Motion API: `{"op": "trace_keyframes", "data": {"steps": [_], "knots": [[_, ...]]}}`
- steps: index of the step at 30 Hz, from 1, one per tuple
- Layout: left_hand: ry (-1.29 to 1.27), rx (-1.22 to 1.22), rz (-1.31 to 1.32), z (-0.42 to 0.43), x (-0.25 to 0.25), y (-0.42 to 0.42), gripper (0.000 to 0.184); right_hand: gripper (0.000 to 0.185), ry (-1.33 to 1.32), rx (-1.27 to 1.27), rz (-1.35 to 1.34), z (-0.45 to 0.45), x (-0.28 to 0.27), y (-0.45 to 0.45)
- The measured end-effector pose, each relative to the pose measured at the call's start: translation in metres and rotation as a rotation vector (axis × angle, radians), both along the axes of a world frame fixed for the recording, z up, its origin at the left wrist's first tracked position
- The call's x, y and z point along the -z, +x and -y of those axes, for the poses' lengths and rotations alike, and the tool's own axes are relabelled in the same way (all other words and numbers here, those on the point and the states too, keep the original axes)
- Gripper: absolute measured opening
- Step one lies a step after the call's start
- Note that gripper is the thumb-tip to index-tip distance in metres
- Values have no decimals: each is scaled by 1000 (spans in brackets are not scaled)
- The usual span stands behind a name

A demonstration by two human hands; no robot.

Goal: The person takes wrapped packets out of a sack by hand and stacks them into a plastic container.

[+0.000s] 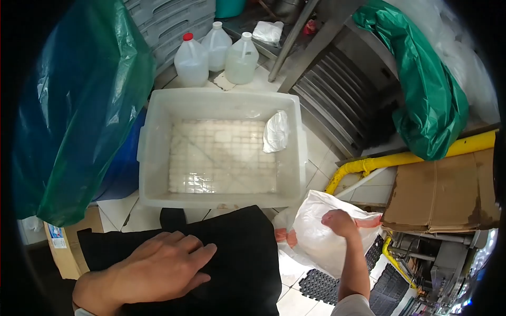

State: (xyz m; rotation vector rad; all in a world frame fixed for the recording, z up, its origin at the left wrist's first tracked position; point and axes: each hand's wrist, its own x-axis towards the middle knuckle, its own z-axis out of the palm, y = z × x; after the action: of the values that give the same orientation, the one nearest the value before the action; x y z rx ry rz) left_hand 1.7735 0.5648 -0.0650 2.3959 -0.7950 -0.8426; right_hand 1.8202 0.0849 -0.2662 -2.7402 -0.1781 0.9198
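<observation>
My left hand [158, 268] is over the black cloth [240, 258] across my lap, fingers loosely bent, thumb apart and nothing in it. At the right, my right hand [340, 222] is closed at a white sack [316, 237] with red-orange bands; whatever its fingers hold is hidden. In front of me stands a translucent plastic tub [224, 201] whose pale bottom shows a grid pattern and shiny reflections. Against the tub's right inner wall rests a crumpled white plastic piece [275, 131].
Behind the tub are plastic jugs [241, 60] and stacked grey crates [171, 26]. A green bag [100, 105] hangs over a blue drum [124, 163] at left. To the right are a yellow pipe [379, 162], cardboard [440, 192], another green bag [421, 84] and black mats [319, 284].
</observation>
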Motion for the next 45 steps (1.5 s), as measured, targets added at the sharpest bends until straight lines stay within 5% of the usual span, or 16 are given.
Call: {"op": "trace_keyframes", "data": {"steps": [2,4,8,14,16,21,27,32,36,40,45], "knots": [[3,10,4,3,1,2,46,44,-238,48,154,-2,29,-34],[6,21,3,4,1,4,46,57,93,-98,311,-10,61,-56],[-10,33,-10,10,0,5,46,71,-148,-134,50,-76,41,-44],[-16,52,19,9,-3,1,46,63,-153,64,-75,-73,77,-17],[-19,50,8,9,-4,0,47,62,-404,199,-99,-81,83,-4],[-29,77,10,11,-2,-2,47,30,-367,49,-59,-92,92,13],[-19,74,25,6,-2,-5,48,21,-408,63,39,-53,104,-2],[-9,85,16,2,-4,-4,49,13,-22,167,365,-4,39,-23],[-26,78,2,0,-2,-2,48,8,337,551,296,28,-47,-39],[-106,45,49,-1,2,-2,37,5,503,705,336,-19,-156,-30],[-38,94,18,-1,6,-4,47,5,865,642,392,-96,-211,0]]}}
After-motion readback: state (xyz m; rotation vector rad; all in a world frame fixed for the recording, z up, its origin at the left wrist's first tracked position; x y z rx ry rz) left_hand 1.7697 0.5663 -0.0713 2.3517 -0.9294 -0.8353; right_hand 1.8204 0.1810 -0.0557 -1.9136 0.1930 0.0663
